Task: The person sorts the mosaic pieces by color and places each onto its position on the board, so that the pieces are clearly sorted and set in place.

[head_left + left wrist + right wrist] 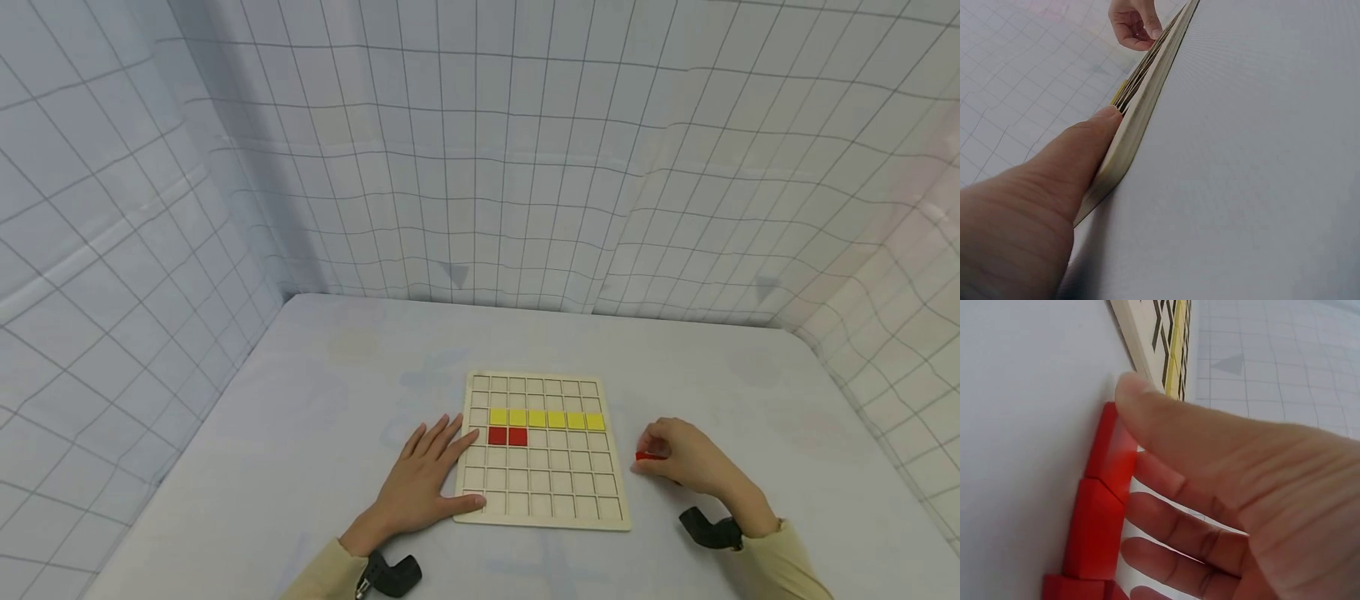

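A cream gridded board (540, 527) lies flat on the table. One row holds several yellow square tiles (556, 419), and two red tiles (507, 437) sit in the row just below. My left hand (423, 487) rests with spread fingers on the board's left edge, its thumb (1088, 140) over the lower left corner. Right of the board, my right hand (686, 454) pinches a red tile (1112, 447) between thumb and fingers. More red tiles (1092, 531) stand in line with it beside the fingertips; in the head view the hand mostly hides them.
The table (360, 367) is covered in a white sheet. Gridded white curtains (480, 167) hang behind it and along both sides. A black wrist camera (393, 575) is strapped below my left hand, another black camera (708, 531) below the right.
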`<state>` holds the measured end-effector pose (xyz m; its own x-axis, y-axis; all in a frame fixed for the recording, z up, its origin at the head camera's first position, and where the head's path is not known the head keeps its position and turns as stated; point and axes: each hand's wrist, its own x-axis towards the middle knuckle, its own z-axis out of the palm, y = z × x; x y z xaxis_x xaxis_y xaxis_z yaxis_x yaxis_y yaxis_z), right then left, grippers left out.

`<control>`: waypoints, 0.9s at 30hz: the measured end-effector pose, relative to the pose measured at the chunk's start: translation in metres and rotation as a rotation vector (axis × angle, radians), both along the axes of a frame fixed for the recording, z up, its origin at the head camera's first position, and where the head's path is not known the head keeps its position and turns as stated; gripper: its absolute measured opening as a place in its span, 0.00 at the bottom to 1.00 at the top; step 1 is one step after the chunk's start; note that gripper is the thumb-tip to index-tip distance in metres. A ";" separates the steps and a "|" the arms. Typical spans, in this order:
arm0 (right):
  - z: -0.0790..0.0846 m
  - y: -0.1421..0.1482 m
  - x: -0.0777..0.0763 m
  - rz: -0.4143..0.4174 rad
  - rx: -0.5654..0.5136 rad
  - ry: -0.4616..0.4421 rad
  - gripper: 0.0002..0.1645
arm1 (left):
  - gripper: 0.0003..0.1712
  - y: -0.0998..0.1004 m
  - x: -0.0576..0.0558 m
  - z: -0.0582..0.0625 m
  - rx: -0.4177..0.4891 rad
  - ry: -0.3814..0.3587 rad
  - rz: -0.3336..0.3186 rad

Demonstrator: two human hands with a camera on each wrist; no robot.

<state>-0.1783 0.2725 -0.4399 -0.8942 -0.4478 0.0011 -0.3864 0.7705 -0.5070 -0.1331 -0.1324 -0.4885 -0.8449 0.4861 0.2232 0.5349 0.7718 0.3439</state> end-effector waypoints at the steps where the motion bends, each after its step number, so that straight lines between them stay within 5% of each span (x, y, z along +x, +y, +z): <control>1: 0.000 0.001 0.000 0.011 -0.004 0.000 0.14 | 0.51 0.000 0.000 0.000 0.001 -0.003 -0.003; 27: 0.000 0.005 0.002 0.035 -0.085 -0.076 0.16 | 0.50 -0.001 -0.001 -0.001 0.000 -0.012 0.001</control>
